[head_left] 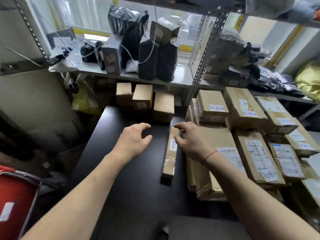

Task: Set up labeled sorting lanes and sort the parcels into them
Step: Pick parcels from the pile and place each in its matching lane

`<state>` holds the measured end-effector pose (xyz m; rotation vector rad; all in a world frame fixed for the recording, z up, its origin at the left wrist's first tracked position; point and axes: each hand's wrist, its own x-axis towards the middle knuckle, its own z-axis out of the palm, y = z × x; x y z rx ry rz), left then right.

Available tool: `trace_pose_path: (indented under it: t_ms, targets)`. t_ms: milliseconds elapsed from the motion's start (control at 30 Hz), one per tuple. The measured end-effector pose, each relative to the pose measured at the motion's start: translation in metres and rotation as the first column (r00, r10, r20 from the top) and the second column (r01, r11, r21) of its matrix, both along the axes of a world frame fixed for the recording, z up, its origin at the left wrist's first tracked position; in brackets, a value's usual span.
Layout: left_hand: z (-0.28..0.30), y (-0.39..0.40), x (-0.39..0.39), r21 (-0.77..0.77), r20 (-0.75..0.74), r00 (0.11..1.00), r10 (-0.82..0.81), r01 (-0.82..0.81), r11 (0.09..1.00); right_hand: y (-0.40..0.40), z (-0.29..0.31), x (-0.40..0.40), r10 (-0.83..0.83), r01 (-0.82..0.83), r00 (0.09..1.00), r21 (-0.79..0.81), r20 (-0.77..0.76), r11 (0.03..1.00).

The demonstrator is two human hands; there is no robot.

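A long narrow cardboard parcel [170,154] with a white label lies on the black table [131,184], its length running away from me. My right hand [192,141] hovers over its far end with fingers spread and curled, holding nothing. My left hand [134,139] hangs open above bare table to the left of it. Three small brown boxes [145,99] stand in a row at the table's far edge. To the right, stacked cardboard parcels [242,108] carry white handwritten labels.
A metal shelf [180,77] behind the table holds black-wrapped packages and grey bags. More labelled boxes [285,158] crowd the right side. A red bag [15,201] sits at the lower left, a yellow bag [310,80] at the far right.
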<state>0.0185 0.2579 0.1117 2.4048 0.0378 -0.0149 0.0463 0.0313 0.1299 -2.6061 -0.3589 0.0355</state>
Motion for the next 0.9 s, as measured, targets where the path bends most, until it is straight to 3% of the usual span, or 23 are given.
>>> trace_pose_path:
  t_ms: [400, 900]
  targets:
    - [-0.026, 0.086, 0.112, 0.041, -0.030, 0.979, 0.201, -0.200, 0.979, 0.102, -0.029, 0.129, 0.033, -0.027, 0.996, 0.066, -0.086, 0.997]
    - [-0.107, 0.177, 0.283, -0.128, -0.123, 0.934, 0.336, -0.350, 0.928, 0.239, -0.092, 0.285, 0.044, -0.055, 0.997, -0.177, -0.066, 0.983]
